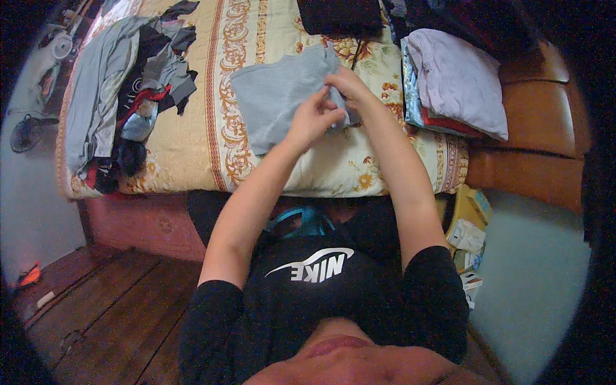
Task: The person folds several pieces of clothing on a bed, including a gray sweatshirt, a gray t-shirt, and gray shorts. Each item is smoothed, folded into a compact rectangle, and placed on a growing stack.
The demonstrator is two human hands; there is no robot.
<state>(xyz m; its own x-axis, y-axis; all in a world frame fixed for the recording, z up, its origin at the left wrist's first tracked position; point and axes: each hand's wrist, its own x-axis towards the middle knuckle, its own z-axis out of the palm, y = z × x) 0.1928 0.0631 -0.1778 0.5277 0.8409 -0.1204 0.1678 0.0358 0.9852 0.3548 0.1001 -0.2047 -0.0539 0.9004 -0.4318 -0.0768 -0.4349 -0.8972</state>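
Note:
A light grey-blue cloth garment (274,91) lies partly folded on a patterned bedspread (187,159) in front of me. At its right edge my right hand (350,87) pinches the fabric between thumb and fingers. My left hand (315,120) is just to the left and nearer my body, fingers curled at the same bunched edge. The fingertips of both hands almost meet there. Part of the garment's right side is hidden under my hands, and its exact kind cannot be told.
A heap of loose clothes (103,91) spreads over the bed's left side. At the right edge sits a stack of folded clothes (455,86), pale lilac on top. A black item (339,17) lies at the far side. Brown wooden furniture (534,120) adjoins the bed. A yellow shelf (455,231) holds small items.

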